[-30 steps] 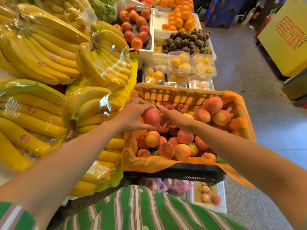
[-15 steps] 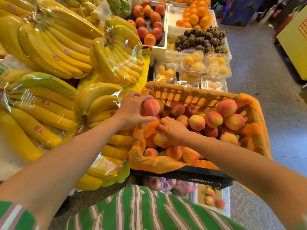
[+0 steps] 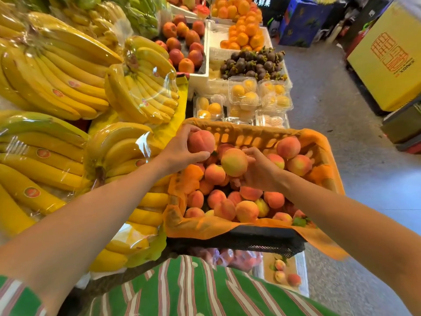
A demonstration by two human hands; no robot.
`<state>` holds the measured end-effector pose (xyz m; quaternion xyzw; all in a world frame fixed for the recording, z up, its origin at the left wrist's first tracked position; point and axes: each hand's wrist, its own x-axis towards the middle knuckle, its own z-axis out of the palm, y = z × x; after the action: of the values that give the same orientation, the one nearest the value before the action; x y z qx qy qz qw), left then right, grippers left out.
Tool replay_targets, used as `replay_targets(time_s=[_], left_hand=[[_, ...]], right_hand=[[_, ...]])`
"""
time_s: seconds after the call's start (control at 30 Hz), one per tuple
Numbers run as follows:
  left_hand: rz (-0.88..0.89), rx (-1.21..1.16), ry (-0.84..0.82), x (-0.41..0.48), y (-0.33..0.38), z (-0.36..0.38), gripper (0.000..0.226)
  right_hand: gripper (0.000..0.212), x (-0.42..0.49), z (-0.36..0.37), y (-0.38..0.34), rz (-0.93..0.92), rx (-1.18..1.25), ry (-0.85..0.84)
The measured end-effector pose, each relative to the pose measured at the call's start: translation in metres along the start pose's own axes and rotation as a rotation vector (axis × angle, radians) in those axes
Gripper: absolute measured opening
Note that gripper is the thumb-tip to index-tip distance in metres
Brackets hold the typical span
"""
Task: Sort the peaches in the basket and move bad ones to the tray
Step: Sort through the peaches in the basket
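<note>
**Second peach coming up beside the first**

I am now holding a peach in each hand. My left hand [image 3: 180, 149] is still gripping the red peach [image 3: 201, 141] over the basket's far left corner, with fingers and thumb curled round it. My right hand [image 3: 259, 172] was down on the pile half a second ago. It is now lifting a paler yellow-pink peach [image 3: 234, 162] clear of the heap, fingers wrapped round it, and bringing it just beside the first. I am reading this as comparing the two. Neither is heading for the tray yet, and I cannot see a blemish on either.

The basket [image 3: 250, 131], lined in orange, is still heaped with peaches. The tray [image 3: 304, 277] is sitting low at my right, below the basket's near edge, and is carrying three peaches [image 3: 280, 265]. Reaching it is going to mean bringing a hand back over the near rim and down. Wrapped bananas [image 3: 136, 87] are crowding the left side, and clamshell boxes [image 3: 243, 94] are standing beyond the far rim.
</note>
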<state>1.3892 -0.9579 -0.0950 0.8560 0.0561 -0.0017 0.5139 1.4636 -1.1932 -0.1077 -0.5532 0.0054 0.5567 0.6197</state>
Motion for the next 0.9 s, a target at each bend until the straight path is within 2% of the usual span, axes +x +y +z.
replay_targets(time_s=[0.07,0.23,0.4,0.6,0.73,0.9], left_hand=[[-0.026,-0.072,-0.019,0.003,0.006,0.007,0.067],[-0.143,-0.281,-0.125,0.005,0.019,0.023,0.06],[-0.219,-0.502,-0.217,-0.003,0.039,0.046,0.052],[-0.226,-0.646,-0.342,-0.012,0.057,0.075,0.054],[-0.221,-0.666,-0.344,-0.022,0.073,0.095,0.041],[-0.192,-0.672,-0.347,-0.034,0.078,0.115,0.057]], right_hand=[[0.063,-0.012,-0.001,-0.001,-0.035,0.088,-0.018],[0.086,-0.04,-0.015,-0.002,-0.125,0.118,-0.032],[0.055,-0.07,-0.028,0.008,-0.166,0.149,-0.031],[0.049,-0.102,-0.032,0.021,-0.131,0.203,0.074],[0.056,-0.122,-0.041,0.03,-0.171,0.22,0.021],[0.048,-0.145,-0.041,0.039,-0.22,0.14,0.089]])
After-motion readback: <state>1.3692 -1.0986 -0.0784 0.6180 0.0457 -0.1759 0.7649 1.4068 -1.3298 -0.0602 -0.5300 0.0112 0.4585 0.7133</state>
